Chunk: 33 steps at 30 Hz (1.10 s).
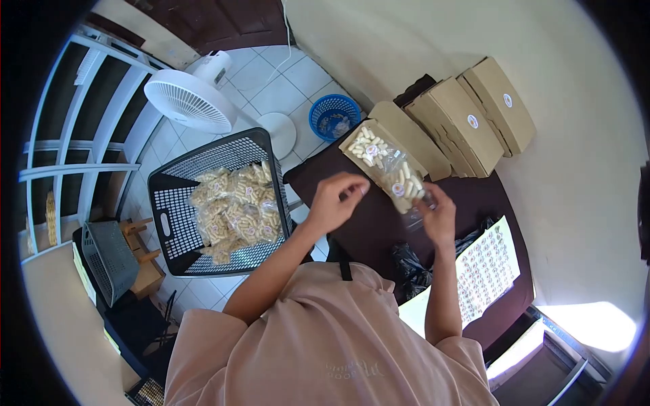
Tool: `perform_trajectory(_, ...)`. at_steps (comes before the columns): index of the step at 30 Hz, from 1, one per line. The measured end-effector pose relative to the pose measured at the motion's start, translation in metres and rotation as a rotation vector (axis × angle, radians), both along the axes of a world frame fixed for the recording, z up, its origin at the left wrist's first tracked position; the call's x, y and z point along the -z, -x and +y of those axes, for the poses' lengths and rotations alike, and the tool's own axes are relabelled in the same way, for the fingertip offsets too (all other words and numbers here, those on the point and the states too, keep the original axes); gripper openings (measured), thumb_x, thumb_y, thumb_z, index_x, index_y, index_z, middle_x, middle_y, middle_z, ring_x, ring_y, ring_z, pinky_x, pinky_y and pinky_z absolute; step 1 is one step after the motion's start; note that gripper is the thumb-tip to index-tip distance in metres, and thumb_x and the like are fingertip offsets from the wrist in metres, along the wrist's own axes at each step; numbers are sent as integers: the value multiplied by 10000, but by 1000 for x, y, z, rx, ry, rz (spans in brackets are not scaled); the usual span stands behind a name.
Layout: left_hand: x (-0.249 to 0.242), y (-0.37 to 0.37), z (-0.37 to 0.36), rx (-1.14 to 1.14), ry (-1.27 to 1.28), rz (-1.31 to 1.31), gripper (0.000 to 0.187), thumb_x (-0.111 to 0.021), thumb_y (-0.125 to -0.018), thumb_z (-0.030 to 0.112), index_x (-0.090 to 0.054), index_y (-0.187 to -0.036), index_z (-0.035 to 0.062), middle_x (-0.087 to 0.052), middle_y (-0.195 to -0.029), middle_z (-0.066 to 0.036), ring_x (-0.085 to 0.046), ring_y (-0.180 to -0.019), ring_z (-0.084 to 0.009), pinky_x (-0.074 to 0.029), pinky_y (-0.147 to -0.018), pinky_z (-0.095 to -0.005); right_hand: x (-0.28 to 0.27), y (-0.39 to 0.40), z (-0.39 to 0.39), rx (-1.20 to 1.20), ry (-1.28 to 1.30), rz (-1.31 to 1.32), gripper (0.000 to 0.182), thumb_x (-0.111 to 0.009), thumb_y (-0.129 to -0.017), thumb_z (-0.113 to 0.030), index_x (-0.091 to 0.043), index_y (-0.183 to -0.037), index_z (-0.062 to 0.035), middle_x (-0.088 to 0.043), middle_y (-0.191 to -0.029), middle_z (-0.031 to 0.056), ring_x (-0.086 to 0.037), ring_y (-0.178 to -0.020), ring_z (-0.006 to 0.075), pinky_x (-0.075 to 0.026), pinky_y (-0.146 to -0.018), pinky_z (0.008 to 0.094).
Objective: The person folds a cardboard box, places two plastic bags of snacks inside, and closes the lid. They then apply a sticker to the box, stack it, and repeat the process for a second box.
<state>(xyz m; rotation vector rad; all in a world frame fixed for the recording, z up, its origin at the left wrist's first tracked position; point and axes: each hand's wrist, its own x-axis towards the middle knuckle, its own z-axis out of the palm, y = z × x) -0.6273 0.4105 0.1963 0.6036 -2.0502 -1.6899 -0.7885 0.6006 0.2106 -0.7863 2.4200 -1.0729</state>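
Observation:
My right hand (439, 215) grips the lower end of a clear plastic bag of pale finger-shaped snacks (405, 184) with a round label. The bag lies at the near end of an open cardboard box (348, 148); a second bag of the same snacks (369, 146) sits at the box's far end. To the left of the box, my left hand (336, 201) hangs above the dark table. Its fingers are curled, with thumb and fingertips close together; whatever may be between them is too small to make out.
A black plastic basket (158, 196) holding several snack bags stands left. Behind are a white fan (189, 101) and a blue bin (336, 99). Closed cardboard boxes (455, 122) stand against the wall. A sticker sheet (487, 271) and black plastic bags (409, 267) lie on the dark table (352, 227).

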Motion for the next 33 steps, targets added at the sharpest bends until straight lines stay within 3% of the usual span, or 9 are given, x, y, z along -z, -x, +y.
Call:
perform_trajectory(4, 41, 40, -25, -8, 211, -205, 251, -700, -851, 78, -687, -1102, 64, -651, -980, -135, -644, -882, -247, -516, -748, -323, -24, 30, -10, -65, -1, 226, 285, -636, -770, 50, -669, -1042, -29, -696, -878, 141, -678, -829, 297, -521, -795, 356)
perform_trajectory(6, 51, 62, -26, -36, 605, -284, 356, -713, -845, 133, -658, -1196, 129, -563, -1200, -153, -556, -1084, -305, -475, -873, -386, -33, 38, -23, -35, -27, 185, 226, -611, -743, 58, -692, -940, -18, -691, -860, 176, -656, -851, 369, -522, -799, 390)
perform_trajectory(7, 52, 70, -25, 29, 573, -414, 428, -724, -822, 153, -642, -1242, 164, -451, -1359, -149, -441, -1215, -337, -397, -983, -442, -34, 44, -28, -33, -27, 187, 226, -611, -743, 58, -692, -940, -18, -691, -860, 176, -656, -851, 369, -522, -799, 390)
perform_trajectory(16, 80, 72, -39, 243, 671, -385, 492, -715, -782, 100, -633, -1258, 193, -477, -1370, -112, -412, -1269, -309, -374, -978, -462, -9, 53, -102, -678, -434, 323, 268, -602, -728, 0, -739, -953, -50, -679, -947, 226, -628, -1047, 361, -453, -956, 498)
perform_trajectory(19, 80, 69, -51, 144, 638, -215, 508, -696, -787, 82, -602, -1279, 167, -505, -1334, -117, -440, -1245, -317, -383, -995, -457, 36, 45, -116, -766, -236, 401, 310, -597, -739, 6, -718, -1020, -46, -664, -1044, 210, -599, -1113, 348, -446, -981, 517)
perform_trajectory(23, 89, 69, -72, -75, 510, -264, 513, -668, -821, 101, -541, -1317, 77, -558, -1254, -161, -486, -1198, -360, -392, -1029, -454, 48, 33, -107, -611, -64, 533, 359, -617, -739, 10, -695, -1083, -57, -634, -1125, 191, -575, -1127, 344, -438, -1003, 531)
perform_trajectory(26, 101, 73, -75, -20, 269, -320, 464, -639, -859, 141, -543, -1302, 40, -568, -1229, -186, -501, -1189, -385, -396, -1042, -443, 48, 15, -90, -350, -146, 289, 352, -648, -737, 8, -688, -1081, -60, -632, -1139, 165, -545, -1150, 350, -446, -1003, 517)
perform_trajectory(29, 107, 82, -72, 83, 359, -423, 410, -613, -915, 173, -552, -1288, 15, -587, -1225, -200, -546, -1169, -387, -433, -1002, -430, 73, 4, -71, -280, -408, 295, 322, -672, -741, -2, -689, -1059, -52, -614, -1173, 164, -536, -1160, 364, -471, -975, 477)
perform_trajectory(33, 96, 83, -59, 50, 387, -435, 394, -616, -918, 176, -563, -1270, 7, -597, -1191, -219, -551, -1167, -385, -429, -1005, -423, 85, 4, -52, -6, -29, 324, 260, -687, -750, -17, -685, -1008, -49, -655, -984, 155, -626, -972, 342, -509, -837, 436)
